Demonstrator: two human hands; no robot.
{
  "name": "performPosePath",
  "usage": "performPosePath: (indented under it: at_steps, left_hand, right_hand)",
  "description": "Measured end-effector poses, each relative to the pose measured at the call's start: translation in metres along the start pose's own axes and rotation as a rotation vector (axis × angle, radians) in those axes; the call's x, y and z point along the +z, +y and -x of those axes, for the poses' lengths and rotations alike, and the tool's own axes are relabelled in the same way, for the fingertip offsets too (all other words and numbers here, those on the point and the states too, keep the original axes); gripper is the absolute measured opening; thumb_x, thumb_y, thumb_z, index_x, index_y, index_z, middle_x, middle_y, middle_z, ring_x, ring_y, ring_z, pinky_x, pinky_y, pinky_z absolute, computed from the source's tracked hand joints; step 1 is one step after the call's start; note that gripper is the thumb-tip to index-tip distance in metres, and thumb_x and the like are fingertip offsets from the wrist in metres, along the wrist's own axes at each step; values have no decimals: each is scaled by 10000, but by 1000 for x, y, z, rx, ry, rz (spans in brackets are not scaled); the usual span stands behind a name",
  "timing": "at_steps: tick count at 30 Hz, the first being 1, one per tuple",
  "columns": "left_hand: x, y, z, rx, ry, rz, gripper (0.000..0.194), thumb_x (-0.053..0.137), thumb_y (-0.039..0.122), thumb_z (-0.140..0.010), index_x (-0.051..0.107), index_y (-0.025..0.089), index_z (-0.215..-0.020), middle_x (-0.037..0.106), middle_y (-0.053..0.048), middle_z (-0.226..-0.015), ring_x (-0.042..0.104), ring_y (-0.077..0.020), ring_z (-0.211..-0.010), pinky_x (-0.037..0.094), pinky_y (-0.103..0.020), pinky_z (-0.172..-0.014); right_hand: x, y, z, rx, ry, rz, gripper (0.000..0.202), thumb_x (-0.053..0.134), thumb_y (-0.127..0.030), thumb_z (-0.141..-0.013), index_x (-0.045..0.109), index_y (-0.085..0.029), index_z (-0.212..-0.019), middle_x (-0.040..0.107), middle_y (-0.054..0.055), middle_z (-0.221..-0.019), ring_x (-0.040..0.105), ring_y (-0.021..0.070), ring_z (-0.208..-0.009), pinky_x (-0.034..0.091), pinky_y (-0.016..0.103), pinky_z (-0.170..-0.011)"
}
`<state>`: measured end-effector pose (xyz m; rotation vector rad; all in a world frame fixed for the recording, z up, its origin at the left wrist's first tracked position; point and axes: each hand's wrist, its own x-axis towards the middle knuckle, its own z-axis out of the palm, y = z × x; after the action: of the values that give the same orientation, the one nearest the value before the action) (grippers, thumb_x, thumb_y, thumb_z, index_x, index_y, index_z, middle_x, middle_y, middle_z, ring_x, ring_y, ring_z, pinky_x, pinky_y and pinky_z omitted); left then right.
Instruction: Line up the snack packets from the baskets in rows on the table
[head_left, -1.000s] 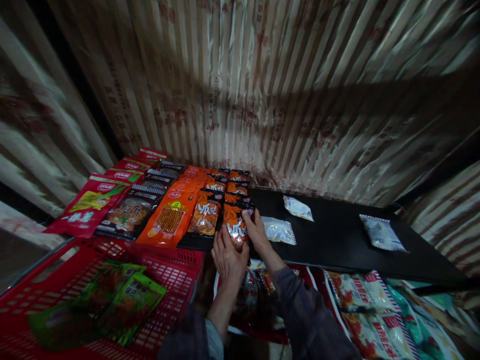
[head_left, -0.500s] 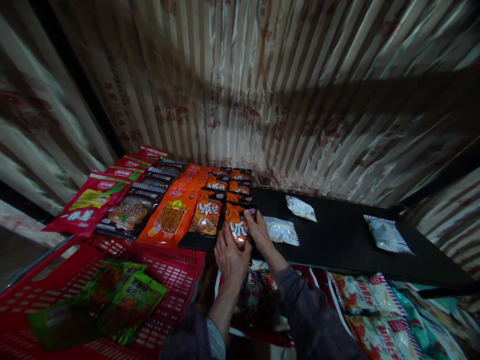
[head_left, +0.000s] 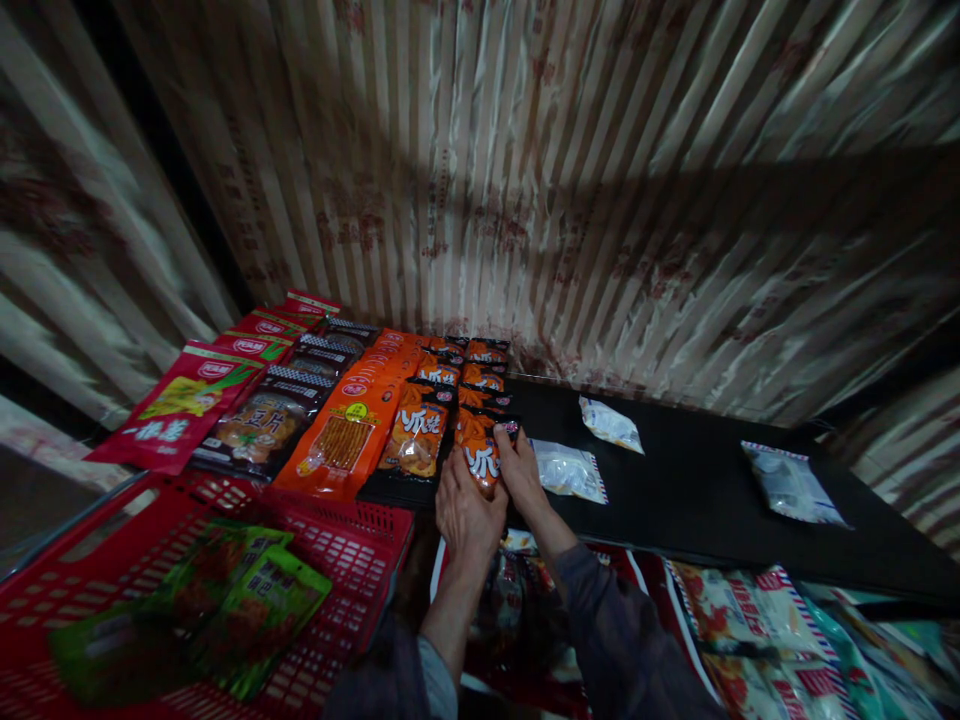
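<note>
An orange packet (head_left: 480, 452) lies at the shelf's (head_left: 675, 490) front edge, pinched between both hands; the left hand (head_left: 466, 512) grips its near end, the right hand (head_left: 517, 470) its right edge; a clear bag (head_left: 570, 470) lies just right; a red basket (head_left: 330, 520) sits lower left.

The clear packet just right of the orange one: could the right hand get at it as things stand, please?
Probably yes. The clear packet lies flat on the black shelf beside the right hand, with nothing between them; that hand would first have to let go of the orange packet.
</note>
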<state>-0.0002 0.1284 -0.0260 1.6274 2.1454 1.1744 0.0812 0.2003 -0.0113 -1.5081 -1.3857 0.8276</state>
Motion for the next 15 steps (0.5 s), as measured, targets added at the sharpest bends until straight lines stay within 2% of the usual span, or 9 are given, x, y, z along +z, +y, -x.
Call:
performPosePath:
  at_steps: [3,15]
  left_hand:
    - [3,-1,-3,18,-10,-20,692,589,324,-794,346,125,-1411,514,-197,-1371,503,-321,-1274,437,-446,-1012]
    - [6,-1,-11,30,-12,-50,691,585,317,-803,353,94,-1414,518,-225,-1353,519,-324,-1245,445,-452,-1003]
  right_hand:
    - [0,-3,1,102,44,-5,484,416,-584,-869,598,-219,-1129,718,112,-1053,660,253,-984,492,359,-864]
    - [2,-11,-3,146,39,12,532,376,-617,-868,587,-205,-1130,699,144,-1126,648,277,-1059,471,391,-926]
